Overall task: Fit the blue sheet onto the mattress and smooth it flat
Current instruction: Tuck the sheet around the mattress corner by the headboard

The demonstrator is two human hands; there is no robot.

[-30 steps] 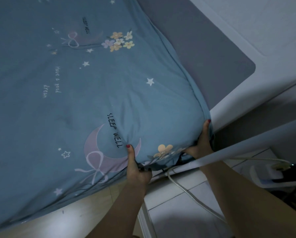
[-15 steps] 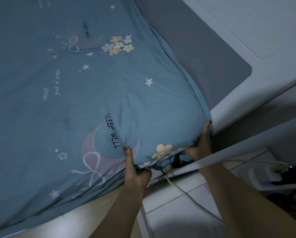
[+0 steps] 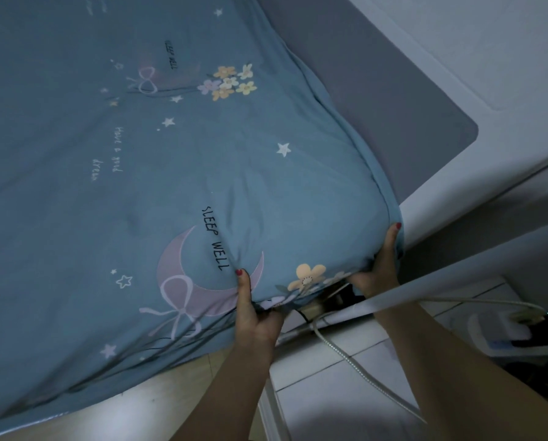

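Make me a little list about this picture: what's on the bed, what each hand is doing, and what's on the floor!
bed: blue sheet with moons, stars, flowers and the words SLEEP WELL
left hand: grips the sheet's edge at the corner, thumb on top
right hand: holds the sheet round the corner, fingers mostly hidden underneath
headboard: grey, beside the bed
floor: white tiles, a white cable
job so far: corner being tucked

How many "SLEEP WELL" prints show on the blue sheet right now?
2: one "SLEEP WELL" print beside the moon near the left hand, one fainter print farther up. More may lie outside the view.
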